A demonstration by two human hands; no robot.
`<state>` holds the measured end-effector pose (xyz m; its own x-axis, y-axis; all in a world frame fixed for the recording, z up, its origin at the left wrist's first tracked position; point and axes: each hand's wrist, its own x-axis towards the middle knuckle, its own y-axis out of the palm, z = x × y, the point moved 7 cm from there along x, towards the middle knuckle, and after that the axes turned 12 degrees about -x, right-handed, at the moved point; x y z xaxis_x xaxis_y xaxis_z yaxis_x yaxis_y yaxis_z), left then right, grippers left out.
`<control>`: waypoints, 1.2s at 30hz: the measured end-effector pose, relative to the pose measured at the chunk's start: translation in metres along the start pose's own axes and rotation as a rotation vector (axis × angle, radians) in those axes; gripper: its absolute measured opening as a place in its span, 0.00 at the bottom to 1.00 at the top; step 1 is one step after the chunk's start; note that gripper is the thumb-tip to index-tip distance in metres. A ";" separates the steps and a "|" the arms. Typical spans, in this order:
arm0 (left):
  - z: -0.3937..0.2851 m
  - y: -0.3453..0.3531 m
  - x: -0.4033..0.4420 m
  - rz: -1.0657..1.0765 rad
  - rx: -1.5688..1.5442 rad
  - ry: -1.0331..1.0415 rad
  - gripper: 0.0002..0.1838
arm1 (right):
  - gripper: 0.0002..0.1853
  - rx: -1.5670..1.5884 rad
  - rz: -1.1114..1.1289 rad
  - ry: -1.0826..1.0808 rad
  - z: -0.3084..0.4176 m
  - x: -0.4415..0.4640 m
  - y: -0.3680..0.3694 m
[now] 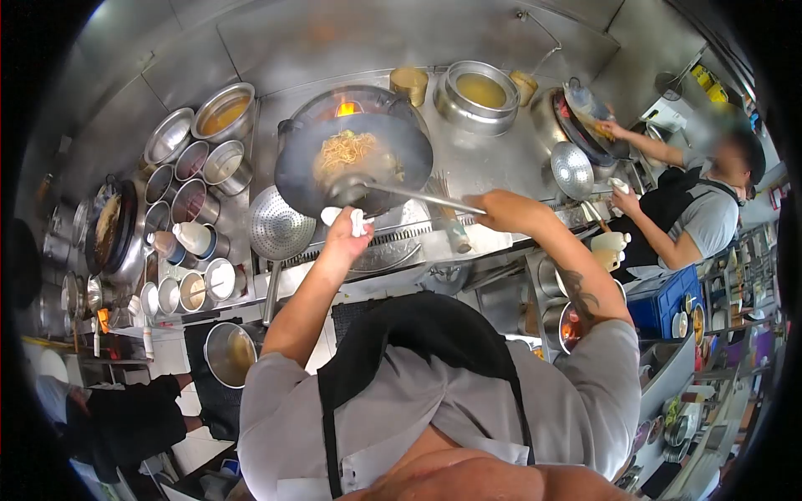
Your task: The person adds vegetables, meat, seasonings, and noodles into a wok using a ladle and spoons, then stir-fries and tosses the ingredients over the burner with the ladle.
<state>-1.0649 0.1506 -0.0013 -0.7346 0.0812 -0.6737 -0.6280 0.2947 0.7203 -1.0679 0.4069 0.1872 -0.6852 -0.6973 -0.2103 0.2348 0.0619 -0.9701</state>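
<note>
A black wok of noodles sits over the burner, with a flame showing behind it. My left hand is closed on a folded white cloth at the wok's near edge; whether it grips a wok handle under the cloth is hidden. In my right hand is the long handle of a ladle. The ladle's bowl is down inside the wok, at the near side of the noodles.
Left of the wok lies a perforated strainer, near several metal pots and bottles. A pot of yellowish liquid stands behind right. A brush lies on the steel counter. At right, a co-worker works another wok.
</note>
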 end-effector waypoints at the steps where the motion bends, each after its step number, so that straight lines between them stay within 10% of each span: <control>1: -0.001 -0.001 0.001 0.000 -0.002 -0.015 0.06 | 0.18 0.033 0.017 -0.047 -0.001 -0.006 0.001; 18: 0.036 -0.081 0.004 0.176 0.151 -0.035 0.03 | 0.17 -0.097 -0.211 0.248 -0.043 0.028 0.025; 29: -0.037 -0.010 0.106 0.208 0.030 -0.031 0.02 | 0.19 -0.313 -0.031 0.352 -0.075 0.028 0.021; 36: -0.035 -0.015 0.121 0.234 0.048 -0.042 0.01 | 0.14 -0.013 -0.448 0.355 -0.093 0.134 0.080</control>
<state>-1.1530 0.1226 -0.0879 -0.8465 0.1922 -0.4965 -0.4283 0.3081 0.8495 -1.2048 0.3849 0.0698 -0.9060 -0.3751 0.1963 -0.1388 -0.1748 -0.9748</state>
